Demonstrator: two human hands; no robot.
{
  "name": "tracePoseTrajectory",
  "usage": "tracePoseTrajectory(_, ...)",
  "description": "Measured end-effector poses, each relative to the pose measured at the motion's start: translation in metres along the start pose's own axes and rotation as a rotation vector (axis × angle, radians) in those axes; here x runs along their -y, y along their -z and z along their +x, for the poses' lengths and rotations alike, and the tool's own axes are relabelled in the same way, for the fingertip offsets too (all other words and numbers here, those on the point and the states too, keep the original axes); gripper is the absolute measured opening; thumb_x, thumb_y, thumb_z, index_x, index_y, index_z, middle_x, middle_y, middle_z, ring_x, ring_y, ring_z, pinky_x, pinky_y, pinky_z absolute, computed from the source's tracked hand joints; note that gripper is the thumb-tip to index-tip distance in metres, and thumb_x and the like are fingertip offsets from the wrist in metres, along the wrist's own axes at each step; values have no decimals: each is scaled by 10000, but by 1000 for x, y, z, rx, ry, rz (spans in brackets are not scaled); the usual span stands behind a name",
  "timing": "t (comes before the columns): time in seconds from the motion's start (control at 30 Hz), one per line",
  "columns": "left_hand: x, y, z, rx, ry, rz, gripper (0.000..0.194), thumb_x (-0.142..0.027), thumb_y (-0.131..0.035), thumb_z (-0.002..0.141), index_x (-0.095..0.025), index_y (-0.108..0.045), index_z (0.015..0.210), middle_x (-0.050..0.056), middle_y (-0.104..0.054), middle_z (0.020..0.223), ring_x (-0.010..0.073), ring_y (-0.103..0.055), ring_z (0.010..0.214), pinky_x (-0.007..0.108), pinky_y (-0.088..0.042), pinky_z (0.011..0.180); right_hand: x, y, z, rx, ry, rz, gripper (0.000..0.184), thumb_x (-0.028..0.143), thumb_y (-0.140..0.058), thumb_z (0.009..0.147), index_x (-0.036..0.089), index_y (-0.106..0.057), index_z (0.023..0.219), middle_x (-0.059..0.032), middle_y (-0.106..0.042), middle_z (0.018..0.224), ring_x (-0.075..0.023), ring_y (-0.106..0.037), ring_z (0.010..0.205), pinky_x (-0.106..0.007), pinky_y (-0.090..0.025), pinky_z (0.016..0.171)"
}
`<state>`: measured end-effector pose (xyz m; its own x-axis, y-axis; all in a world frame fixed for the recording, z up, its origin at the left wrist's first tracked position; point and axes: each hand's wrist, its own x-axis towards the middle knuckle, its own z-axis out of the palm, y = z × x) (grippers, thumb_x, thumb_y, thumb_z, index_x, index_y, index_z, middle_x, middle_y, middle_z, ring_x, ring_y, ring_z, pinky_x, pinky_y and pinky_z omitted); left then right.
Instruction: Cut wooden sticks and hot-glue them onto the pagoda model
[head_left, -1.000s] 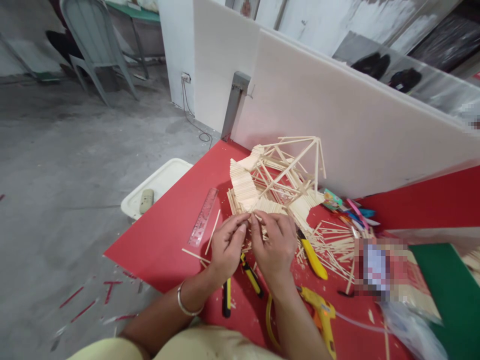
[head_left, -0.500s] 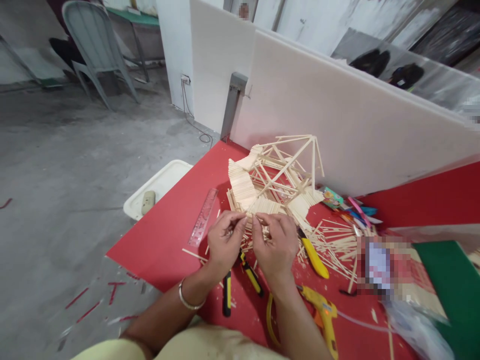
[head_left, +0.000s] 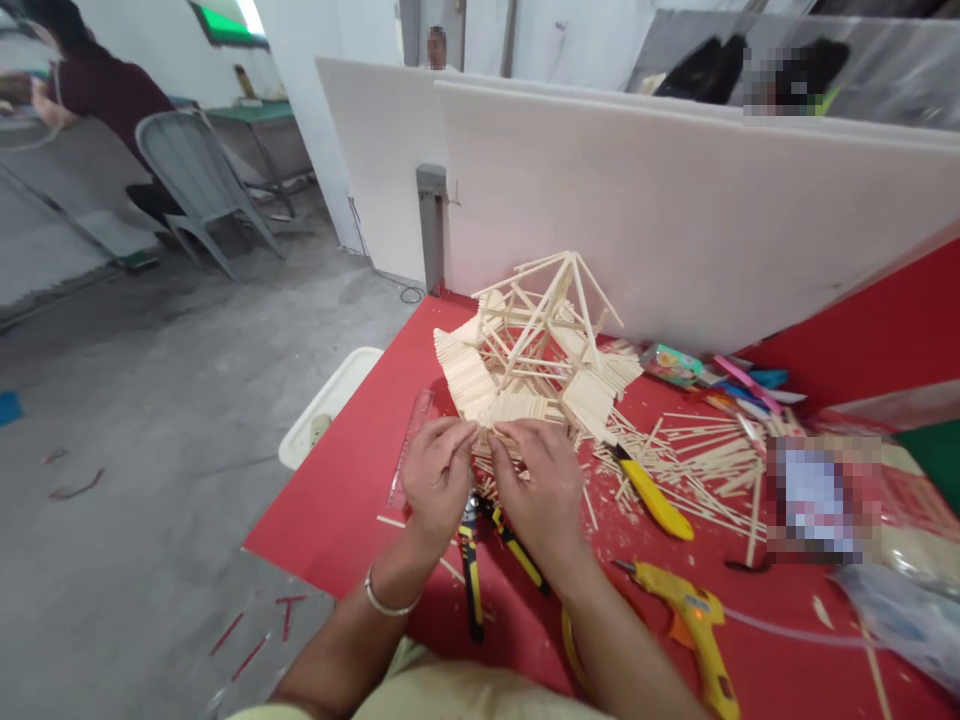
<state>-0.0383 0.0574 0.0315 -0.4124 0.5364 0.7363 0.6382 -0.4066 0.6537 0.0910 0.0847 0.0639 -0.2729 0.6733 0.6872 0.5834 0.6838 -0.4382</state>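
A model built of thin wooden sticks (head_left: 534, 352) stands on the red table (head_left: 360, 500) against a white partition. Both my hands are at its near edge. My left hand (head_left: 437, 472) is pinched, fingertips together at the model's lower edge. My right hand (head_left: 540, 488) is pinched too, its fingertips meeting the left's. Between them they hold a thin wooden stick (head_left: 491, 432), mostly hidden by the fingers. A bracelet is on my left wrist.
Black-and-yellow pliers (head_left: 472, 570) lie under my hands. A yellow knife (head_left: 651, 492), a yellow glue gun (head_left: 694, 625), loose sticks (head_left: 705, 465), a clear ruler (head_left: 411, 448) and coloured pens (head_left: 739, 385) lie around. A white tray (head_left: 330, 405) sits beyond the left edge. A chair and a seated person are far left.
The view has swung up and to the right, showing more of the room. My hands stay pinched together at the model's near edge, barely shifted.
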Motion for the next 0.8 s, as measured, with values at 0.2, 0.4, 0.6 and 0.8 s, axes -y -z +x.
tracePoseTrajectory(0.2,0,1,2,26,-19,32,196,-98,-647,873,-215,-725,1010,33,-687,927,153,-652,878,319,-543,789,-2,-1,1,-3,-13,35,177,186,-611,899,196,-657,1070,-71,-674,979,-192,-606,934,-349,-495,861)
tracePoseTrajectory(0.4,-2,1,4,55,1,42,159,-140,-638,888,-212,-720,1003,30,-685,904,155,-652,859,325,-545,785,-3,-2,3,-5,-22,79,145,196,-620,893,198,-661,1032,-68,-668,970,-190,-601,933,-352,-498,859)
tracePoseTrajectory(0.6,-2,0,4,41,-6,32,179,-103,-644,876,-205,-716,1003,31,-683,910,149,-649,864,314,-536,793,1,0,6,-14,-29,156,217,140,-595,864,210,-645,1063,-63,-636,968,-190,-585,927,-366,-502,852)
tracePoseTrajectory(0.8,-2,-3,3,12,5,40,141,-127,-660,872,-208,-718,972,25,-685,887,144,-649,835,307,-535,770,8,14,10,-35,-119,393,344,65,-499,822,213,-543,1128,-73,-565,1053,-180,-565,985,-302,-549,723)
